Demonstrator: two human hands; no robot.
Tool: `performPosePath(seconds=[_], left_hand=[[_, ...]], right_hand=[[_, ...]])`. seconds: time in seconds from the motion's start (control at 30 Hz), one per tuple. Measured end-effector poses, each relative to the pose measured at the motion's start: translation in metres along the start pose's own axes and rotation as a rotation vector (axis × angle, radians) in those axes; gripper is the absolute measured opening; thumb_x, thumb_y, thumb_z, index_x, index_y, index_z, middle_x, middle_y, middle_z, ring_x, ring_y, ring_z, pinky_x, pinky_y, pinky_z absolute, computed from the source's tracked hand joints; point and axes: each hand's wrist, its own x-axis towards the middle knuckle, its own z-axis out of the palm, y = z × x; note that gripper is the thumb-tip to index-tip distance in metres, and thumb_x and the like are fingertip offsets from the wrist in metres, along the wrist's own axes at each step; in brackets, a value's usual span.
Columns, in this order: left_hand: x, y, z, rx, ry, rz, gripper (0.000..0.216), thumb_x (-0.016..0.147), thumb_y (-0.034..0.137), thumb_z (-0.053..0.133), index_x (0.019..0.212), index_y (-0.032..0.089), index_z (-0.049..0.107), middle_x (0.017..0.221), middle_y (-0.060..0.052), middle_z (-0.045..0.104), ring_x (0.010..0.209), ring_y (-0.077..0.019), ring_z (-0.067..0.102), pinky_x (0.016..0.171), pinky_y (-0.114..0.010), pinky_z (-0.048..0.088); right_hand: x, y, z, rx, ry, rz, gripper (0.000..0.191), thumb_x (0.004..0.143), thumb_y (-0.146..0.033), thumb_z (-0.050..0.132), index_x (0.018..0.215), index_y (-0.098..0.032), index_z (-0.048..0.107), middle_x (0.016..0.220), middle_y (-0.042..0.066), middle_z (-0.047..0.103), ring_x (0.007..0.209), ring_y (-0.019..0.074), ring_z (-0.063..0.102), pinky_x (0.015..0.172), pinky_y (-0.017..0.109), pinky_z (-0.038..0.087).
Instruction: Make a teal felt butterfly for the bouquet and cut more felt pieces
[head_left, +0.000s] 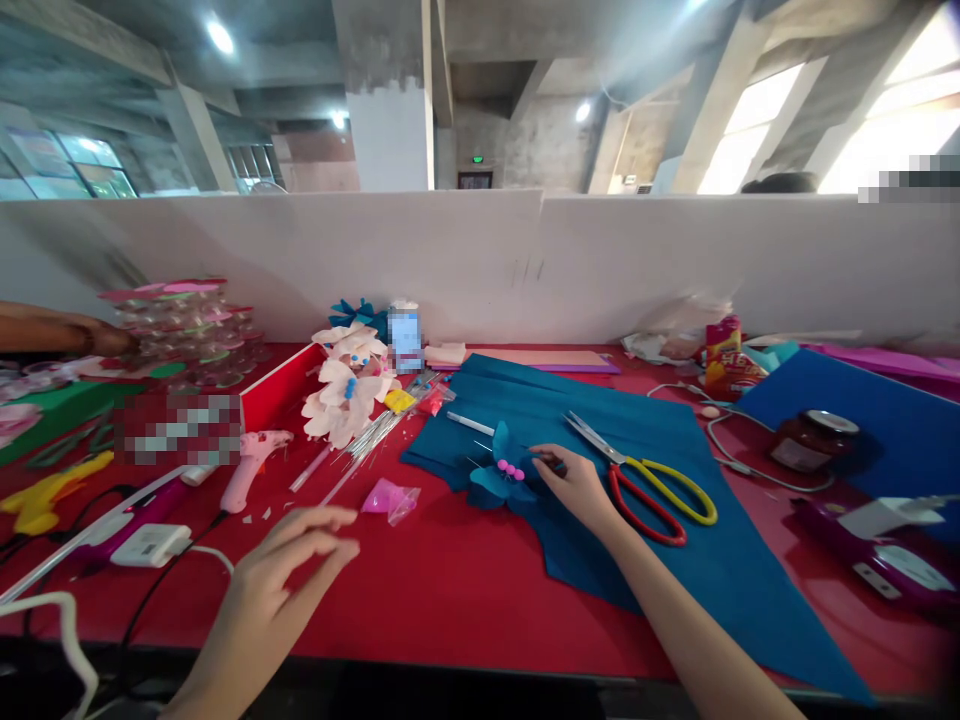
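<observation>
My left hand (pixel 289 560) hovers over the red table at the left, fingers stretched out and apart, holding nothing visible. Nearest to it is a small plastic bag of pink pieces (pixel 390 500). My right hand (pixel 576 482) is over the blue sheet (pixel 675 440), its fingers loosely bent and parted, with nothing visible in them. Just left of its fingertips lies a blue flower (pixel 491 485) with pink beads (pixel 511 470) at its centre; whether they touch is unclear. Scissors (pixel 626 465) with one red and one yellow handle rest partly open beside this hand.
Pale flowers (pixel 341 395) and silvery wires (pixel 379 430) lie left of the sheet. A pink glue gun (pixel 251 468) is further left, a jar (pixel 814 440) and power strip (pixel 877 555) at right. Another person's hand (pixel 82 335) reaches toward stacked clear cups (pixel 187 335).
</observation>
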Motion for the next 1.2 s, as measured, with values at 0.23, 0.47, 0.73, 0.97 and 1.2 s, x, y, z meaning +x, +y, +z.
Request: performPosePath(seconds=[0.23,0.47,0.73,0.97,1.2], left_hand=[[-0.039,-0.026,0.036,0.219,-0.057,-0.092,0.036,0.088,0.036,0.051,0.123,0.027,0.053,0.129,-0.008,0.056,0.116,-0.0259,0.057,0.086,-0.037,0.056],[0.034,-0.035,0.093,0.241,-0.234,0.044,0.04,0.08,0.014,0.051,0.119,0.019,0.053,0.138,-0.015,0.046,0.131,-0.036,0.038,0.098,-0.055,0.042],[0.041,-0.029,0.108,-0.015,-0.284,0.064,0.017,0.088,0.023,0.048,0.104,0.02,0.048,0.093,-0.007,0.062,0.084,-0.0207,0.064,0.07,-0.033,0.053],[0.036,-0.028,0.111,-0.106,-0.354,0.025,0.024,0.077,0.008,0.05,0.097,0.022,0.048,0.087,-0.003,0.062,0.079,-0.0184,0.064,0.064,-0.026,0.05],[0.036,-0.021,0.11,-0.069,-0.366,-0.017,0.025,0.075,0.004,0.049,0.091,0.023,0.045,0.088,-0.004,0.061,0.08,-0.0204,0.063,0.064,-0.028,0.047]], right_hand=[[0.002,0.006,0.006,0.119,-0.08,0.067,0.037,0.08,-0.042,0.055,0.102,-0.013,0.065,0.079,0.008,0.069,0.065,0.0188,0.065,0.054,0.028,0.051],[-0.005,-0.009,-0.006,-0.028,0.156,-0.066,0.032,0.085,-0.037,0.05,0.108,-0.016,0.058,0.08,0.007,0.067,0.067,0.0197,0.064,0.058,0.031,0.052],[-0.05,-0.108,0.053,0.053,-0.12,-0.394,0.029,0.093,-0.018,0.044,0.119,-0.023,0.057,0.11,0.009,0.065,0.097,0.0193,0.063,0.08,0.029,0.055],[-0.04,-0.106,0.101,0.254,-0.115,-0.27,0.014,0.087,-0.017,0.056,0.097,-0.021,0.066,0.095,0.007,0.066,0.086,0.02,0.064,0.072,0.032,0.058],[-0.044,-0.098,0.102,0.235,-0.133,-0.245,0.016,0.086,-0.024,0.059,0.094,-0.024,0.073,0.095,0.008,0.067,0.085,0.0235,0.065,0.07,0.036,0.06]])
